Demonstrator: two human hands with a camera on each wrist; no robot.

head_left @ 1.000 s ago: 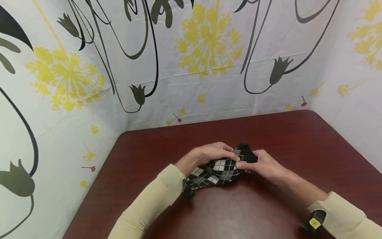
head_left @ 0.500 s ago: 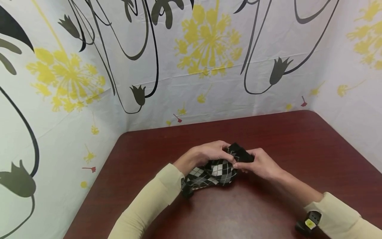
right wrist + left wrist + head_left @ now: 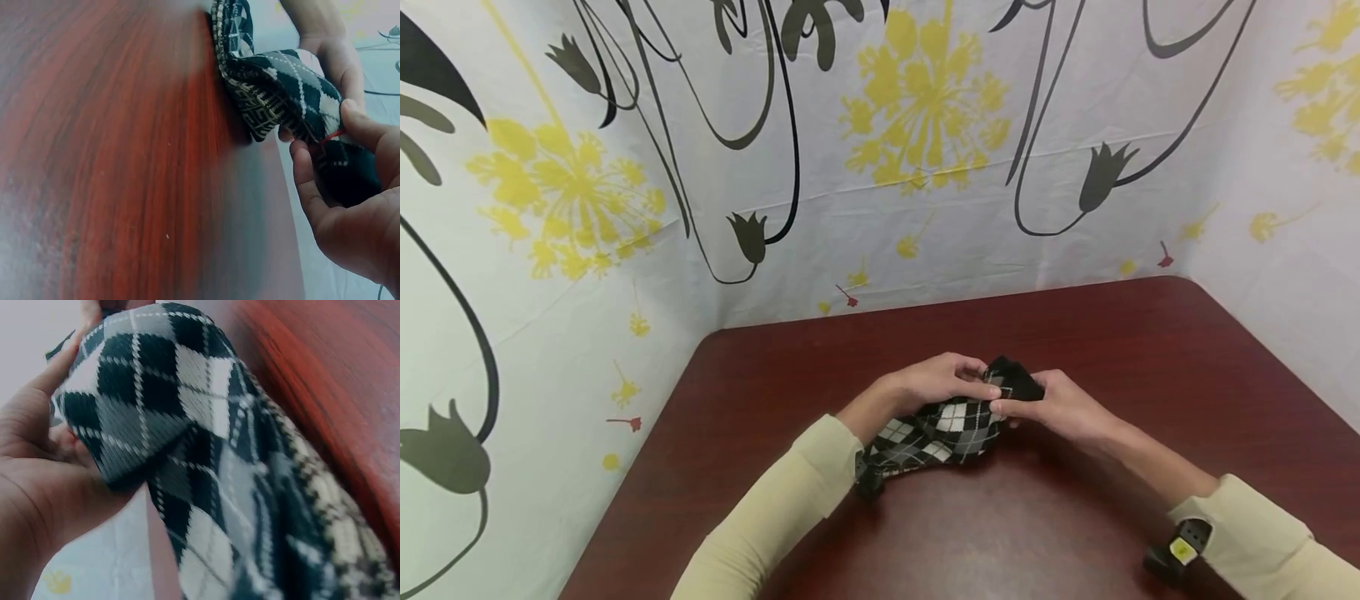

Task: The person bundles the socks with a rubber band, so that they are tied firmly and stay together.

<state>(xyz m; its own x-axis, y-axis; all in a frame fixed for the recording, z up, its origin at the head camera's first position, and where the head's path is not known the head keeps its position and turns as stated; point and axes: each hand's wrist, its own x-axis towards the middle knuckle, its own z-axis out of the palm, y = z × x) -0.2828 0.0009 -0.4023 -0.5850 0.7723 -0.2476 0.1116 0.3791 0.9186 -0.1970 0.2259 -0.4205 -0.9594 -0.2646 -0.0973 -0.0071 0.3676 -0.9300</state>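
A knitted argyle sock (image 3: pixel 951 423) in black, grey and white lies bunched on the table, its plain black end (image 3: pixel 1018 382) lifted between both hands. My left hand (image 3: pixel 936 379) grips it from above, thumb along the top near the black end. From the other side my right hand (image 3: pixel 1067 408) pinches it between thumb and fingers, the two thumb tips close together. In the right wrist view a thin red thread (image 3: pixel 331 135) crosses the knit beside the right thumb. The left wrist view shows the argyle fabric (image 3: pixel 150 394) folded over, with a cream patterned inner side (image 3: pixel 325 487) along its edge.
The dark red wooden table (image 3: pixel 820 367) has rounded far corners. A white cloth (image 3: pixel 925 250) with yellow and grey flower prints hangs behind it and along both sides. Wrist cameras are strapped to both wrists, the right one (image 3: pixel 1180 550) close above the table.
The black end of the sock tipped left along with the right hand, then swung partly back to the right. Both hands keep their hold near the same spot.
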